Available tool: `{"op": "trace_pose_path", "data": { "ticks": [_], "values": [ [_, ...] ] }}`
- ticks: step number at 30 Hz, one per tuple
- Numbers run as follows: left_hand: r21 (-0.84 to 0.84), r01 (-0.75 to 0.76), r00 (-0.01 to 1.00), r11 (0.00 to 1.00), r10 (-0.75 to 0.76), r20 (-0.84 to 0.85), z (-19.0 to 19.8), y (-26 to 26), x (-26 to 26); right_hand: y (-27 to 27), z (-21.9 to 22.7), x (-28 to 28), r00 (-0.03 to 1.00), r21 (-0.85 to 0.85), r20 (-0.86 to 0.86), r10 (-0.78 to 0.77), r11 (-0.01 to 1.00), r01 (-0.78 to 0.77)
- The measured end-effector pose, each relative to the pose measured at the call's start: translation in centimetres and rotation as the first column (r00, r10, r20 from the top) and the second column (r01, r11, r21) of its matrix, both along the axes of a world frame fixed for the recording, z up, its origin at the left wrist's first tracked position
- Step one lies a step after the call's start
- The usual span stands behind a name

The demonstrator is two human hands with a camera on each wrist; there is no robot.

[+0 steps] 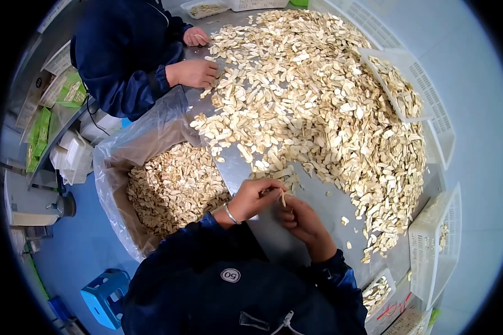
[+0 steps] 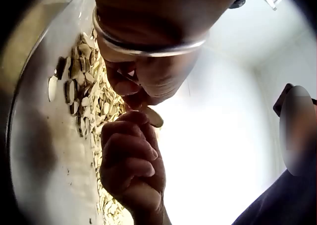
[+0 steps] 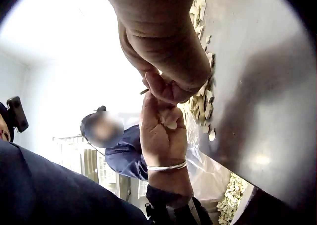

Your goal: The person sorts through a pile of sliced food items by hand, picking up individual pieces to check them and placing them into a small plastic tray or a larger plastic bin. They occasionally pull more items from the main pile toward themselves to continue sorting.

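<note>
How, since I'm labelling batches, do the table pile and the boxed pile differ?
The table pile sprawls across the grey table; the boxed pile sits inside a plastic-lined box. The table pile covers more area; the boxed pile is more compact. Both look pale.

To your left, a bright blue plastic stool (image 1: 105, 298) stands on the smooth blue floor (image 1: 81, 234). Farther off, bright green plastic baskets (image 1: 38, 134) sit near the edge of a grey metal shelf (image 1: 62, 119). Opposite you, a person in a navy jacket (image 1: 120, 56) is at the metal surface's (image 1: 332, 211) far-left edge. Along its right edge, your side has a white perforated plastic basket (image 1: 422, 262).
</note>
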State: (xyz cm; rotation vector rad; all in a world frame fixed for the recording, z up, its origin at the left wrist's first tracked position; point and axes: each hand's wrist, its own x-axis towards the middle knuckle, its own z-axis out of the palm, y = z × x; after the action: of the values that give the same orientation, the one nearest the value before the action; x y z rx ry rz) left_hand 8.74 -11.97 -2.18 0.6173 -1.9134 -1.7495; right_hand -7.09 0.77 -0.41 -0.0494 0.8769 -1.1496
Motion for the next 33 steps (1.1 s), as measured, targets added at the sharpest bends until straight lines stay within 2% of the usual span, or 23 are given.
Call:
{"op": "trace_pose_path", "data": {
  "ticks": [3,6,7,10,11,12,13,14,15,16,17,18,19,21,22,23,24,25,27,29,30,31,33],
  "values": [
    [-0.070,-0.009,1.000,0.997,0.011,0.021,0.2,-0.1,0.2,-0.1,-0.4,-0.1,0.999,-0.007,0.031,0.006,1.000,-0.006],
    [0.144,-0.090,0.989,0.985,0.105,-0.100,-1.5,-0.1,0.0,0.1,-0.6,-0.2,0.998,-0.038,0.062,-0.006,0.999,0.008],
    [0.160,-0.130,0.985,0.979,0.145,-0.091,-1.8,-0.2,0.2,0.1,-0.4,-0.2,0.998,-0.052,0.066,-0.013,0.999,0.017],
    [0.244,-0.187,0.974,0.952,0.212,-0.080,-2.8,-0.5,0.1,0.5,0.6,-1.3,0.992,-0.015,-0.083,0.099,0.995,-0.100],
    [0.266,-0.177,0.974,0.948,0.207,-0.088,-3.1,-0.6,0.1,0.5,1.6,-2.1,0.933,-0.035,-0.288,0.214,0.972,-0.233],
    [0.287,-0.161,0.976,0.944,0.196,-0.097,-3.1,-0.6,0.1,0.2,3.0,-3.2,0.821,-0.017,-0.484,0.303,0.935,-0.356],
    [0.308,-0.146,0.977,0.940,0.186,-0.105,-3.1,-0.6,0.1,-0.1,4.7,-4.4,0.659,0.037,-0.653,0.374,0.885,-0.465],
    [0.319,-0.118,0.978,0.940,0.166,-0.129,-3.2,-0.5,0.1,-0.3,6.5,-5.7,0.535,0.074,-0.772,0.342,0.886,-0.459],
    [0.261,-0.139,0.978,0.955,0.174,-0.115,-2.9,-0.4,0.0,-0.6,9.0,-7.0,0.530,0.072,-0.813,0.239,0.946,-0.316],
    [0.216,-0.139,0.982,0.966,0.163,-0.094,-2.9,-0.3,0.0,-1.0,12.0,-8.0,0.497,-0.009,-0.866,0.064,0.990,-0.143],
    [0.173,-0.145,0.984,0.974,0.159,-0.074,-3.0,-0.2,0.1,-1.8,12.4,-10.7,0.534,-0.362,-0.803,-0.263,0.928,-0.086],
    [0.160,-0.135,0.988,0.978,0.145,-0.054,-2.7,0.0,0.2,-2.3,14.6,-11.5,0.652,-0.472,-0.569,-0.501,0.848,0.241],
    [0.096,-0.192,0.978,0.977,0.199,-0.068,-3.0,0.3,-0.1,-3.3,17.7,-10.7,0.597,-0.479,-0.489,-0.636,0.768,0.426],
    [-0.145,-0.218,0.973,0.965,0.227,0.047,-2.6,0.8,-0.1,-3.4,17.1,-11.8,0.605,-0.498,-0.492,-0.626,0.773,0.394],
    [-0.236,-0.198,0.971,0.951,0.223,0.086,-2.3,1.1,-0.2,-3.4,15.4,-11.9,0.611,-0.490,-0.561,-0.558,0.819,0.298],
    [-0.385,-0.161,0.985,0.909,0.170,-0.009,-1.8,1.2,-0.4,-3.2,13.7,-11.3,0.614,-0.470,-0.622,-0.486,0.859,0.204],
    [-0.529,-0.135,0.991,0.838,0.104,-0.088,-1.2,1.0,-0.6,-3.0,13.1,-10.4,0.654,-0.272,-0.695,-0.299,0.951,0.146],
    [-0.660,-0.119,0.989,0.742,0.028,-0.147,-0.8,0.7,-0.7,-2.4,10.9,-10.2,0.753,-0.298,-0.613,-0.238,0.953,0.059],
    [-0.744,-0.040,0.989,0.667,-0.080,-0.125,-1.2,0.9,-0.8,-1.3,7.9,-8.9,0.807,-0.200,-0.554,-0.207,0.973,0.113],
    [-0.800,0.045,0.973,0.599,-0.207,-0.100,-2.9,1.2,-0.6,-0.8,6.5,-7.4,0.728,-0.062,-0.661,-0.183,0.980,0.190],
    [-0.825,0.059,0.969,0.562,-0.231,-0.089,-2.8,1.5,-0.7,-0.3,4.4,-7.6,0.753,-0.107,-0.623,-0.214,0.976,0.189],
    [-0.854,0.069,0.962,0.516,-0.262,-0.081,-2.8,1.7,-0.9,0.1,3.9,-7.1,0.740,-0.077,-0.639,-0.210,0.975,0.210],
    [-0.893,0.129,0.963,0.432,-0.270,0.009,-3.5,1.7,-0.9,0.7,2.6,-6.9,0.752,-0.095,-0.640,-0.160,0.987,0.129]
  ]
}}
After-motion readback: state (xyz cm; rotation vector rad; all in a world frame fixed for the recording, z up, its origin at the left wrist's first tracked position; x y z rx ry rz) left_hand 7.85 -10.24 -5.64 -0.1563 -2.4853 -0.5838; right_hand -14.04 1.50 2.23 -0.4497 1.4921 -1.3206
